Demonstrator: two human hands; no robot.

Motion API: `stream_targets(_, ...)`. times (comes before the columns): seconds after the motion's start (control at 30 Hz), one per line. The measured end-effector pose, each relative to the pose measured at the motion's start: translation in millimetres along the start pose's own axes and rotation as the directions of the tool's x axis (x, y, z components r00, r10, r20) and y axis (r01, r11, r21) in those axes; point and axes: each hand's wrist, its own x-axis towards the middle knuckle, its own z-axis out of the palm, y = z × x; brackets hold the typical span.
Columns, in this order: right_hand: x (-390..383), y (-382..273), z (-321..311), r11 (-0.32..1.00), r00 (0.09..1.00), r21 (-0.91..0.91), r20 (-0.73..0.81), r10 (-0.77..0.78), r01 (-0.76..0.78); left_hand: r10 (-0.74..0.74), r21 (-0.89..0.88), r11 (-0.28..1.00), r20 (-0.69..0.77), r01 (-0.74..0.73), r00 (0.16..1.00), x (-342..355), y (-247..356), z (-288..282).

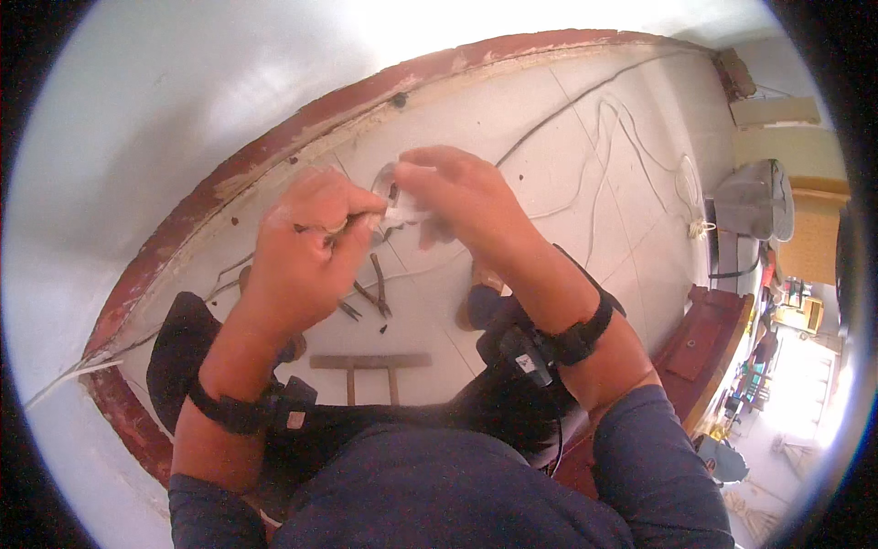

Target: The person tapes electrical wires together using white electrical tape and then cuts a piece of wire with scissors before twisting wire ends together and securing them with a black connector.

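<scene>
White, glossy tiled floor (476,105) spreads beneath the work; a pale, smooth wall (183,110) rises on the left, edged at its foot by a worn, dark red skirting band (512,46); at the far right stands a grey, rounded container (754,201), with a long, white, thin cable (700,227) bunched just beside it and looping over the tiles; a long, dark, thin cable (567,111) runs toward the upper right. Both bare hands meet over the floor near the skirting; between them is a clear, rounded, plastic-looking object (385,181), blurred; the right hand (462,197) curves its fingers around that object's right side; the left hand (311,242) has its fingers curled, thumb and forefinger drawn narrowly together beside a small white piece (393,214), though I cannot tell whether they grip it; below, a brown, straight bar (370,361) lies between the person's legs; nearer the hands rests a dark, slender tool with two splayed arms (380,291).
</scene>
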Motion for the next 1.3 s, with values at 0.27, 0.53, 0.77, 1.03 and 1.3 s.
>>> stream_targets(0.27,10,22,6,0.824,0.867,-0.362,-0.079,-0.493,0.435,-0.03,-0.083,0.996,-0.013,0.029,0.999,-3,-2,-3)
stream_targets(0.53,-4,9,-2,0.879,0.883,-0.15,0.219,-0.416,0.452,-0.092,-0.036,0.995,-0.086,0.089,0.992,1,-3,-8)
stream_targets(0.77,-6,16,5,0.668,0.765,-0.375,0.264,-0.587,0.642,-0.207,-0.066,0.978,-0.114,0.2,0.972,3,-9,-6)
stream_targets(1.03,-10,16,8,0.691,0.764,-0.374,0.081,-0.64,0.618,-0.23,-0.113,0.969,-0.111,0.218,0.967,4,-3,-6)
stream_targets(1.3,1,9,5,0.977,0.976,0.064,-0.092,-0.195,0.202,-0.063,-0.013,0.998,-0.117,0.062,0.991,3,-3,-5)
